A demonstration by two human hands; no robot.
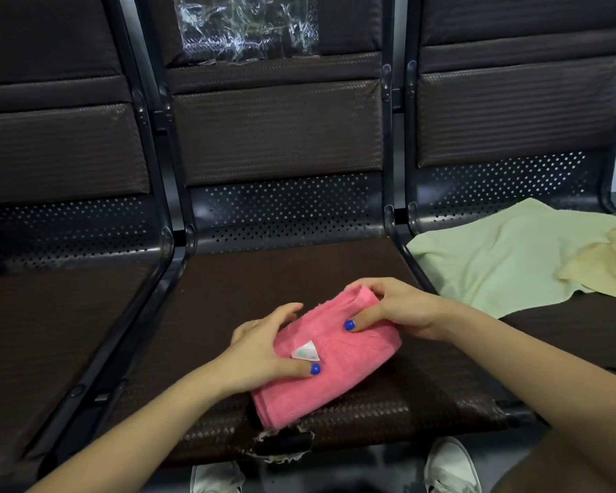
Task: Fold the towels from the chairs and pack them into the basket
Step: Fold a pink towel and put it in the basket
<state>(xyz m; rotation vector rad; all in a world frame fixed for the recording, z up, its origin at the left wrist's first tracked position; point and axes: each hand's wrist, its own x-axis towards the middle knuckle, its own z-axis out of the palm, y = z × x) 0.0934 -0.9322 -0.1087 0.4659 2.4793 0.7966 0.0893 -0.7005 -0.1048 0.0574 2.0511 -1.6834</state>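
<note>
Both hands grip a folded pink towel (329, 364) on the middle chair seat (228, 279).

The left hand (264, 345) holds the towel's left edge, thumb curled onto the top face beside the white label (306, 351). The right hand (392, 307) grips the far end, thumb on top, fingers curled over the fold. A light green towel (495, 257) lies spread on the right chair seat, a cream towel (608, 265) bunched on it. No basket is in view.
</note>
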